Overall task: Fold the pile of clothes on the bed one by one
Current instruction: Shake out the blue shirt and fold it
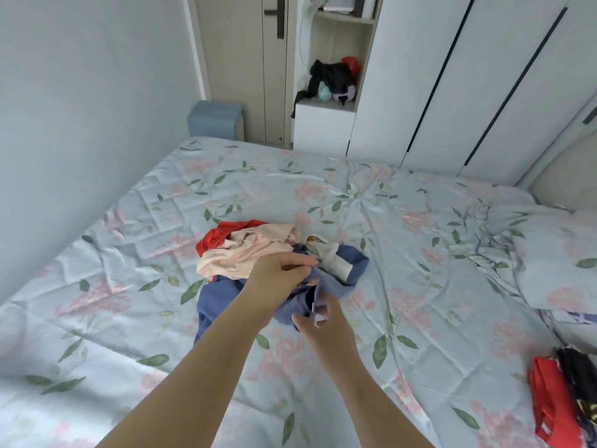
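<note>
Fingers [300, 261] gripping blue garment [357, 265], crumpled, bunched

Only the person's two arms show above the bed [420, 253], each a long, slim forearm that narrows toward the wrist and is bare along all of its visible length. The left hand [277, 279], on the side toward the bed's foot end, is bare as well, with its back, knuckles and thumb in plain view. The right hand [323, 321], on the side toward the bed's pillow end, is likewise bare.
</note>
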A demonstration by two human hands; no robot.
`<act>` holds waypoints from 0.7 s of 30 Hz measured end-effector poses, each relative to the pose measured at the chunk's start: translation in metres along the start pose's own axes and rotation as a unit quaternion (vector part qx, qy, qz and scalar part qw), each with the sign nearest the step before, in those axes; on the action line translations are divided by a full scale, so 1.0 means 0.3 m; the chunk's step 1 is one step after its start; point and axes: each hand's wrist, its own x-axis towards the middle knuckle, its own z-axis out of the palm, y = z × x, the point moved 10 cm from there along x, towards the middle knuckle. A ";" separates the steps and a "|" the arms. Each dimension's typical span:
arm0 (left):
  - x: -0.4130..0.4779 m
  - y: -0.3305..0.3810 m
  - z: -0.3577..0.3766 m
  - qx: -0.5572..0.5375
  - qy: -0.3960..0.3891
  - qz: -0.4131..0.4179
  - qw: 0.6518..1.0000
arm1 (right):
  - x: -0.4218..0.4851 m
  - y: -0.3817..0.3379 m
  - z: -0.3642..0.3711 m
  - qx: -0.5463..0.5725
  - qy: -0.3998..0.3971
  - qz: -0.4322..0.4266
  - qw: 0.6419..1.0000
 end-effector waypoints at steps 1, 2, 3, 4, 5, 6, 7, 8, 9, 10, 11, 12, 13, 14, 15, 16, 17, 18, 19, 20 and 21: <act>-0.027 0.033 0.023 -0.004 -0.002 0.009 1.000 | -0.005 -0.027 -0.018 -0.001 0.013 -0.019 1.000; -0.052 0.063 0.039 -0.002 -0.002 0.020 1.000 | -0.010 -0.046 -0.036 -0.002 0.027 -0.034 0.999; -0.072 0.088 0.050 -0.001 0.000 0.029 1.000 | -0.016 -0.059 -0.058 -0.006 0.043 -0.045 0.998; -0.091 0.109 0.052 0.001 0.004 0.035 0.999 | -0.021 -0.065 -0.084 -0.012 0.058 -0.049 0.997; -0.106 0.125 0.050 -0.005 0.006 0.039 0.999 | -0.029 -0.063 -0.111 -0.013 0.074 -0.050 0.996; -0.121 0.140 0.047 -0.014 0.006 0.040 0.999 | -0.035 -0.057 -0.138 -0.014 0.086 -0.053 0.995; -0.134 0.153 0.038 -0.025 0.009 0.040 0.999 | -0.040 -0.045 -0.161 -0.019 0.092 -0.056 0.994; -0.145 0.163 0.028 -0.037 0.015 0.039 0.998 | -0.045 -0.032 -0.177 -0.022 0.093 -0.053 0.994; -0.152 0.171 0.020 -0.045 0.021 0.038 0.998 | -0.049 -0.022 -0.191 -0.017 0.094 -0.048 0.994; -0.157 0.177 0.017 -0.053 0.023 0.036 0.998 | -0.057 -0.016 -0.202 -0.001 0.096 -0.045 0.994; -0.164 0.182 0.021 -0.059 0.022 0.035 0.997 | -0.065 -0.019 -0.207 0.023 0.095 -0.050 0.994; -0.171 0.184 0.031 -0.067 0.018 0.032 0.997 | -0.077 -0.028 -0.203 0.053 0.087 -0.059 0.993; -0.177 0.186 0.045 -0.075 0.013 0.028 0.997 | -0.087 -0.038 -0.193 0.083 0.072 -0.065 0.992; -0.183 0.189 0.064 -0.082 0.005 0.025 0.996 | -0.096 -0.044 -0.181 0.100 0.058 -0.065 0.991; -0.189 0.191 0.081 -0.085 -0.001 0.022 0.996 | -0.101 -0.047 -0.174 0.099 0.052 -0.066 0.992; -0.195 0.196 0.096 -0.092 -0.006 0.019 0.996 | -0.100 -0.046 -0.176 0.082 0.059 -0.065 0.993; -0.201 0.201 0.106 -0.103 -0.012 0.015 0.994 | -0.095 -0.043 -0.188 0.054 0.078 -0.064 0.993; -0.206 0.206 0.112 -0.121 -0.019 0.012 0.992 | -0.088 -0.037 -0.207 0.019 0.100 -0.060 0.993; -0.207 0.213 0.111 -0.131 -0.025 0.015 0.991 | -0.081 -0.030 -0.227 -0.017 0.119 -0.054 0.991; -0.205 0.222 0.102 -0.131 -0.027 0.021 0.991 | -0.075 -0.019 -0.244 -0.048 0.132 -0.044 0.989; -0.202 0.228 0.089 -0.118 -0.026 0.030 0.992 | -0.071 -0.004 -0.256 -0.070 0.137 -0.033 0.988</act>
